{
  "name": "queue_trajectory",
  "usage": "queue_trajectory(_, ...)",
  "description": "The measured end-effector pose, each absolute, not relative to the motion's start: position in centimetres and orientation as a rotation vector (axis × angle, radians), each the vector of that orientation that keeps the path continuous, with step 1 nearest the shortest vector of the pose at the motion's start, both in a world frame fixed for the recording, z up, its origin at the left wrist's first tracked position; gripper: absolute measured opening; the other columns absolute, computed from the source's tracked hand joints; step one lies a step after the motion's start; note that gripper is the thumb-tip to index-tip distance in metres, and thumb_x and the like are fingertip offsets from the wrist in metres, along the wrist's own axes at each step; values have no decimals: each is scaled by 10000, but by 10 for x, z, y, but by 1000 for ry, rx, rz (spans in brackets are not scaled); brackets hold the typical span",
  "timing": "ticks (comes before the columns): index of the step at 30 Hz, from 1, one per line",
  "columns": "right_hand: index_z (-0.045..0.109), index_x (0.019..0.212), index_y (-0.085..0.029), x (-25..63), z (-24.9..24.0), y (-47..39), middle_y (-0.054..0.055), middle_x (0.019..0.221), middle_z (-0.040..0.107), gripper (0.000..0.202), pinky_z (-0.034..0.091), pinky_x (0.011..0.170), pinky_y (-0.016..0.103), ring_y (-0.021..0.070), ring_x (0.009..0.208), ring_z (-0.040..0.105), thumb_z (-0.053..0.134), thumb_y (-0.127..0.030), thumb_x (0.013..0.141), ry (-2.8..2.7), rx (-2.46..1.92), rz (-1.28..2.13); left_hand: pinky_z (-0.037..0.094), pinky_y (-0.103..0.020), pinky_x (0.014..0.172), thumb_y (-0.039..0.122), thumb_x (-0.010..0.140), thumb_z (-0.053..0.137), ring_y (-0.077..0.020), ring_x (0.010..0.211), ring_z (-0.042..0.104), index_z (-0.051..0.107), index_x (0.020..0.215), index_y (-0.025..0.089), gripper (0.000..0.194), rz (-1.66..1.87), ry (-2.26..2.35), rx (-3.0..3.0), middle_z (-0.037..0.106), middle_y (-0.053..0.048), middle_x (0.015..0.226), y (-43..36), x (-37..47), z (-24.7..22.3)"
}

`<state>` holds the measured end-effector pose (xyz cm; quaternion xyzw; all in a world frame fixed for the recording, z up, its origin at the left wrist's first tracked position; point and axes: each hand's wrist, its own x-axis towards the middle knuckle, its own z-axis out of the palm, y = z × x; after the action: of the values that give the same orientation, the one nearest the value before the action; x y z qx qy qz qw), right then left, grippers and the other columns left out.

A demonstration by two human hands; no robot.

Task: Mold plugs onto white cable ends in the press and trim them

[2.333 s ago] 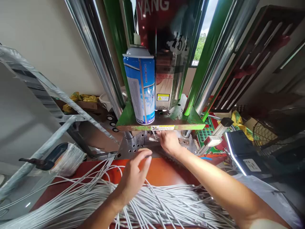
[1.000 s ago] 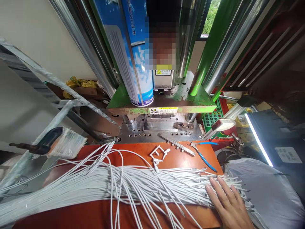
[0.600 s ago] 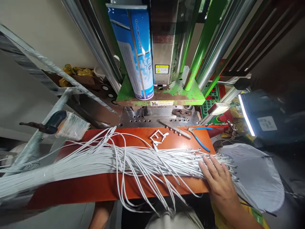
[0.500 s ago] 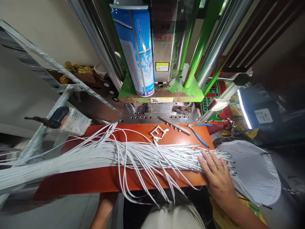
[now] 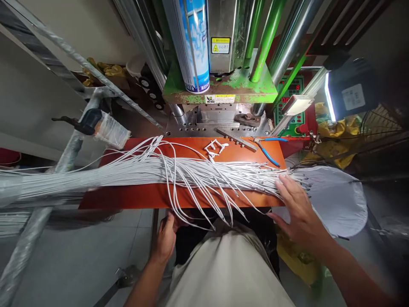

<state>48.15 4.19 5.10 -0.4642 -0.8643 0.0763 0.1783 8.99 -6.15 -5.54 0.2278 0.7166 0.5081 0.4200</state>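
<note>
"Where the long bundle of thin white round cables runs out over the right end of the glossy orange-brown board, what is the right hand doing?"

"Its fingers lie side by side on the bundle near the tips, and the thumb is spread away on the near side. I see no pinch, just a touch from above."

"And the left hand?"

"It is at the board's near edge, by the left end of the drooping strands. The fingers are curled, but I cannot tell whether they grip anything."

"How would you handle the cables well from there?"

"I'd lay the fingers flat and press lightly across the whole width, so that no tip rolls away at the right. The strands hanging over the near edge look easy to snag, so I'd have the left hand go gently among them."

"Anything to avoid on the far side?"

"Yes, shoving the bundle that way. The small white moulded plastic frame, the slim grey metal bar with short pegs and the blue-handled metal cutters all lie there, left to right."
</note>
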Motion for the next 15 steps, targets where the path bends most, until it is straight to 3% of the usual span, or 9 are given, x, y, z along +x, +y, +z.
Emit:
queue_trajectory(3,380,1616,-248,466,72,8,141,1577,516,647,453,1202,453,292,1458,503,627,-267,1018,-2349,-1189,530,583,-342,694,815,876,562,-210,695,680,690,776,169,666,1204,1761,617,694,-54,689,-74,103,-51)
queue_trajectory(6,536,1479,-245,439,84,-14,111,1331,705,464,565,1037,311,214,1225,680,608,-206,1023,-2411,-943,919,592,-343,800,662,791,792,-224,797,717,746,840,147,520,1109,1738,709,770,-82,816,-79,106,-50)
queue_trajectory(8,610,1363,-227,424,86,-18,104,1180,753,348,588,939,310,202,1068,725,577,-161,1023,-2386,-815,1031,600,-352,818,584,734,869,-238,815,734,771,872,145,470,1067,1746,746,797,-89,853,-81,103,-46)
queue_trajectory(12,671,1149,-212,417,88,-7,76,990,752,177,578,770,281,175,859,722,536,-166,1045,-2225,-875,1074,637,-351,778,598,743,847,-252,784,767,777,935,144,498,1084,1891,782,804,-94,851,-91,89,-23)
queue_trajectory(15,679,1097,-232,429,87,10,53,964,756,152,582,749,270,177,849,733,550,-180,1036,-2124,-1006,921,649,-306,703,517,831,810,-193,691,738,697,1268,163,573,1265,2040,900,787,-64,905,-100,83,3)
